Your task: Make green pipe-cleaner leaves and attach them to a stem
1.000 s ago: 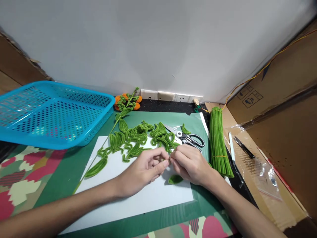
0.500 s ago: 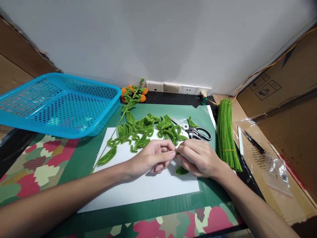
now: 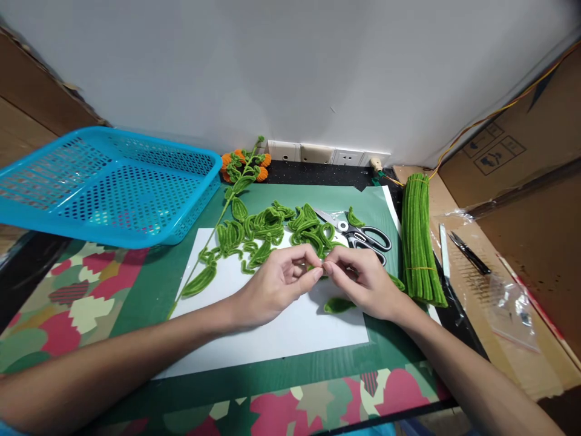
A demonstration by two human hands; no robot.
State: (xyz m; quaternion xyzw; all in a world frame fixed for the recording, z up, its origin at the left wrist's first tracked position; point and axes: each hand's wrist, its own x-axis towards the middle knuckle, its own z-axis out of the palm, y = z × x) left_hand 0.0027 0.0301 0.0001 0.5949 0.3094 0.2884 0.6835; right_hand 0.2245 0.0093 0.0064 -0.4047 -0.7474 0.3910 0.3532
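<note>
My left hand [image 3: 279, 284] and my right hand [image 3: 363, 280] meet fingertip to fingertip over the white sheet [image 3: 254, 339]. Both pinch a small green pipe cleaner piece [image 3: 313, 267], mostly hidden by the fingers. Under my right hand lies a green pipe cleaner leaf [image 3: 338, 305]; another bit of green [image 3: 396, 281] shows past its knuckles. Just beyond my hands is a pile of curled green pipe cleaner pieces [image 3: 265, 225]. Black-handled scissors [image 3: 354, 230] rest behind my right hand. A long leafy stem [image 3: 220, 221] slants along the left of the sheet.
A blue perforated basket [image 3: 122, 188] stands at the left. Orange pipe cleaner flowers [image 3: 261, 174] lie near the wall sockets [image 3: 318, 154]. On the right are a banded bundle of green pipe cleaners [image 3: 420, 242], a black cutter [image 3: 469, 253] and a clear plastic bag [image 3: 512, 312].
My fingertips have drawn together, and my right hand has turned so its thumb and index finger show. More green shows beside its knuckles. The whole view has shifted slightly.
</note>
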